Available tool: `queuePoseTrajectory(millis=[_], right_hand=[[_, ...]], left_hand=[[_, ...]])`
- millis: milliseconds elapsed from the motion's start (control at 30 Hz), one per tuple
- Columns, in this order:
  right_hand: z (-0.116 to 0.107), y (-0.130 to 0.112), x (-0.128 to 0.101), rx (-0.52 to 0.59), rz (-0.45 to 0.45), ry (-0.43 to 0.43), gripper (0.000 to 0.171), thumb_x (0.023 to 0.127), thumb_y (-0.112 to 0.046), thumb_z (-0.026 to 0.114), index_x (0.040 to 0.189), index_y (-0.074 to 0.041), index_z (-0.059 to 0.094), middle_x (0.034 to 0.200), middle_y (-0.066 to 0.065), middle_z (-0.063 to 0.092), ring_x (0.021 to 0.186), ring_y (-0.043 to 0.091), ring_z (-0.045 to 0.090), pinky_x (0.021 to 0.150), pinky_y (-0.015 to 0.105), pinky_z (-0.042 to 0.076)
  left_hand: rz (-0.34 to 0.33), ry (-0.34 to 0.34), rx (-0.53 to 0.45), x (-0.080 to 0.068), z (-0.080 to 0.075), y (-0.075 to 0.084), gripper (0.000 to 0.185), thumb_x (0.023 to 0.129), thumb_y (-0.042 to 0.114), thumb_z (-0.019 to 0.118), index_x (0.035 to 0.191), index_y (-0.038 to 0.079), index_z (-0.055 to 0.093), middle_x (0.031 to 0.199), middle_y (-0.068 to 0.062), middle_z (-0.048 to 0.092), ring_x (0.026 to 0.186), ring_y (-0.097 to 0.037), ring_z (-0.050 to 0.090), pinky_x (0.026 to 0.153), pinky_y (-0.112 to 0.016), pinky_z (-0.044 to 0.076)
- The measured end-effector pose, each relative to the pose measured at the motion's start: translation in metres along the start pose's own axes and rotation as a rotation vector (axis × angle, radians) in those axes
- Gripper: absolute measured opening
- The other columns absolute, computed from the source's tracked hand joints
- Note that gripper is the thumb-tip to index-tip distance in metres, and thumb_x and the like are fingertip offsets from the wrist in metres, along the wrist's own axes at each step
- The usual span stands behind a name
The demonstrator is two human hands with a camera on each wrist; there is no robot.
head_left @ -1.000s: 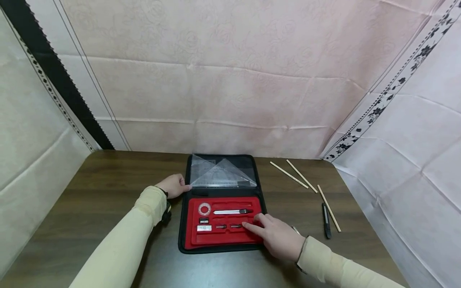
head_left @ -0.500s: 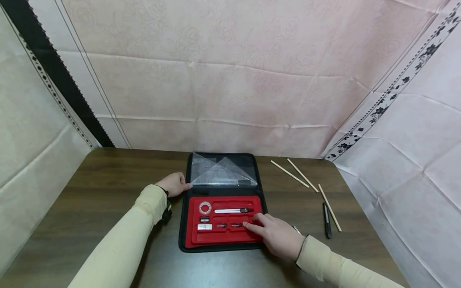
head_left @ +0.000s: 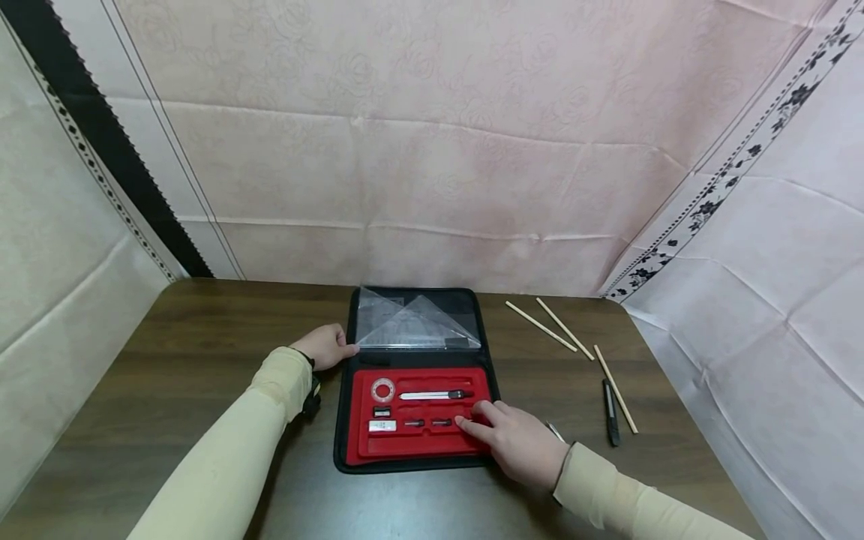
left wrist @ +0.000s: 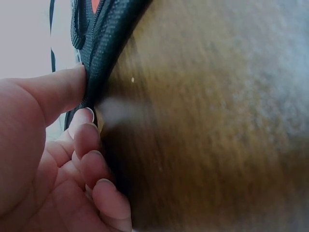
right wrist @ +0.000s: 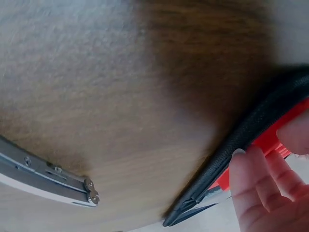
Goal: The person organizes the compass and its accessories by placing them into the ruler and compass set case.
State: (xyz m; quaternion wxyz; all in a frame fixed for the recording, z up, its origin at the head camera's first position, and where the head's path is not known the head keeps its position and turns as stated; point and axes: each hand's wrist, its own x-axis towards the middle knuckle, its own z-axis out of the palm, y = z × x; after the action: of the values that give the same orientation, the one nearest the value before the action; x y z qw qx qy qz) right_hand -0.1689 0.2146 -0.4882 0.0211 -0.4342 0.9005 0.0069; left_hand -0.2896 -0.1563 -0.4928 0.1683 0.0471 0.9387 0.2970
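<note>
An unfolded black zip case (head_left: 418, 466) lies on the table, with a red moulded tray (head_left: 405, 450) in its near half. My left hand (head_left: 327, 348) pinches the case's left edge near the fold. In the left wrist view its thumb (left wrist: 63, 89) lies over the black edge and a fingertip sits beneath. My right hand (head_left: 523, 446) rests over the tray's right side, fingers extended and apart, partly covering it. In the tray are a white ring (head_left: 382, 390), a pen-like piece (head_left: 435, 395), a white block (head_left: 382, 426) and small dark pieces (head_left: 442, 422).
Clear set squares (head_left: 418, 326) sit in the case's far half. Three pale sticks (head_left: 617, 394) and a black utility knife (head_left: 610, 412) lie to the right. A hinged metal tool (right wrist: 43, 171) lies beside my right hand. Patterned cloth (head_left: 405, 172) hangs behind the table.
</note>
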Motion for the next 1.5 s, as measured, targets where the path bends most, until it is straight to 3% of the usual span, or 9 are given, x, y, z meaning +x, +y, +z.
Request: queuePoseTrajectory(millis=[167, 300, 400, 500, 600, 700, 900, 1200, 1500], right_hand=[[-0.002, 0.005, 0.0, 0.075, -0.007, 0.018, 0.059, 0.084, -0.013, 0.074, 0.139, -0.025, 0.054, 0.119, 0.003, 0.053, 0.092, 0.013, 0.053, 0.078, 0.027, 0.05], [-0.011, 0.019, -0.001, 0.097, 0.035, 0.121, 0.052, 0.083, -0.009, 0.07, 0.133, -0.017, 0.058, 0.109, 0.0, 0.058, 0.089, 0.011, 0.055, 0.075, 0.03, 0.051], [-0.017, 0.04, -0.011, 0.013, 0.152, 0.234, 0.049, 0.078, -0.007, 0.07, 0.126, -0.009, 0.061, 0.101, 0.004, 0.061, 0.086, 0.018, 0.059, 0.072, 0.036, 0.052], [-0.019, 0.066, -0.028, -0.079, 0.329, 0.3, 0.043, 0.075, -0.006, 0.073, 0.117, -0.001, 0.062, 0.096, 0.012, 0.062, 0.083, 0.03, 0.062, 0.068, 0.045, 0.052], [-0.018, 0.087, -0.049, -0.092, 0.532, 0.265, 0.035, 0.076, -0.006, 0.072, 0.107, 0.004, 0.06, 0.088, 0.018, 0.06, 0.071, 0.036, 0.06, 0.057, 0.049, 0.05], [-0.016, 0.101, -0.066, -0.023, 0.703, 0.183, 0.026, 0.081, -0.006, 0.067, 0.098, 0.008, 0.054, 0.077, 0.02, 0.055, 0.059, 0.037, 0.058, 0.05, 0.051, 0.047], [-0.012, 0.113, -0.083, 0.112, 0.917, 0.045, 0.021, 0.086, -0.007, 0.054, 0.094, 0.012, 0.049, 0.07, 0.021, 0.053, 0.058, 0.041, 0.057, 0.052, 0.054, 0.046], [-0.008, 0.114, -0.086, 0.142, 0.958, -0.008, 0.014, 0.085, -0.003, 0.05, 0.09, 0.01, 0.05, 0.069, 0.022, 0.054, 0.06, 0.04, 0.059, 0.052, 0.053, 0.047], [-0.002, 0.112, -0.088, 0.05, 0.892, 0.041, 0.008, 0.084, 0.006, 0.051, 0.087, 0.012, 0.047, 0.066, 0.022, 0.05, 0.056, 0.041, 0.058, 0.05, 0.053, 0.048]], left_hand=[[-0.003, -0.007, 0.002, -0.001, -0.001, 0.0, 0.03, 0.095, 0.032, 0.063, 0.084, 0.006, 0.05, 0.073, -0.008, 0.051, 0.069, -0.022, 0.05, 0.062, -0.032, 0.039], [0.004, -0.01, 0.001, -0.002, -0.001, 0.0, 0.031, 0.095, 0.032, 0.062, 0.084, 0.006, 0.05, 0.072, -0.007, 0.05, 0.069, -0.022, 0.05, 0.062, -0.032, 0.039], [0.003, -0.008, -0.001, -0.002, 0.0, -0.001, 0.031, 0.095, 0.032, 0.062, 0.084, 0.006, 0.05, 0.072, -0.008, 0.051, 0.069, -0.022, 0.05, 0.062, -0.032, 0.039], [-0.004, -0.007, -0.002, 0.0, 0.001, -0.003, 0.03, 0.095, 0.033, 0.063, 0.085, 0.006, 0.05, 0.073, -0.008, 0.051, 0.07, -0.022, 0.05, 0.062, -0.032, 0.039], [0.004, -0.006, 0.002, 0.0, 0.002, -0.004, 0.03, 0.095, 0.032, 0.062, 0.085, 0.006, 0.05, 0.073, -0.008, 0.051, 0.07, -0.022, 0.05, 0.062, -0.032, 0.039], [0.004, -0.004, 0.003, 0.0, 0.001, -0.004, 0.03, 0.095, 0.032, 0.062, 0.084, 0.006, 0.05, 0.073, -0.007, 0.051, 0.069, -0.022, 0.05, 0.062, -0.033, 0.039], [0.006, -0.009, 0.005, 0.001, 0.001, -0.005, 0.03, 0.095, 0.032, 0.062, 0.085, 0.006, 0.05, 0.073, -0.007, 0.05, 0.069, -0.022, 0.05, 0.063, -0.033, 0.039], [0.018, 0.006, 0.001, -0.002, 0.002, -0.004, 0.031, 0.095, 0.031, 0.062, 0.083, 0.006, 0.049, 0.07, -0.005, 0.05, 0.066, -0.02, 0.048, 0.06, -0.031, 0.038], [0.012, 0.005, 0.003, -0.008, -0.002, 0.005, 0.031, 0.096, 0.03, 0.062, 0.084, 0.005, 0.05, 0.069, -0.006, 0.049, 0.066, -0.019, 0.048, 0.06, -0.03, 0.038]])
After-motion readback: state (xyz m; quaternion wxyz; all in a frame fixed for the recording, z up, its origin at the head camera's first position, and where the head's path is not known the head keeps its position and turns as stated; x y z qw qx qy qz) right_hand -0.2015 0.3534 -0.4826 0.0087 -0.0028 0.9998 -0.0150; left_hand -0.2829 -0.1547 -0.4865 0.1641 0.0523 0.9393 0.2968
